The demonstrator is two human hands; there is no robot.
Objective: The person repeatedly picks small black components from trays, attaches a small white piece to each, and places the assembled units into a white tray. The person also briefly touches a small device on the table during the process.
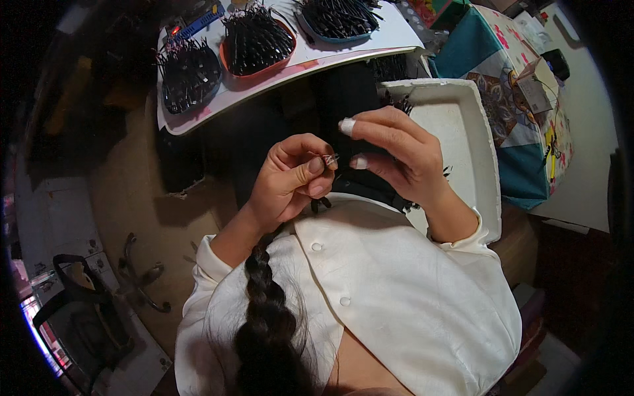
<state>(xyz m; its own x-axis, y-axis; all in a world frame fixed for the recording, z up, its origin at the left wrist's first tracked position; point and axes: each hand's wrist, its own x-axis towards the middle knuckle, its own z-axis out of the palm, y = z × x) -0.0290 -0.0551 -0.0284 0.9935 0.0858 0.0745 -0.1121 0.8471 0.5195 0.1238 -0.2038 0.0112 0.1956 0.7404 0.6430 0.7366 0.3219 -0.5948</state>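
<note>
In front of my chest, my left hand [290,173] pinches a short black cable between thumb and fingertips. Its thin, pale and reddish wire ends [330,159] poke out toward the right, and a dark piece hangs just below the fingers. To the right, my right hand [404,146] is raised with its fingers apart and nothing visible in them. White tape [347,126] wraps the tips of its thumb and a finger. A gap lies between the right fingertips and the wire ends.
On the white table ahead stand a red tray [290,59], a blue tray [338,39] and a dark tray [216,89], each heaped with black cables. A white foam box [485,152] is under my right arm. Beyond it sits a cloth-covered stand [522,168]; a black chair [76,297] stands lower left.
</note>
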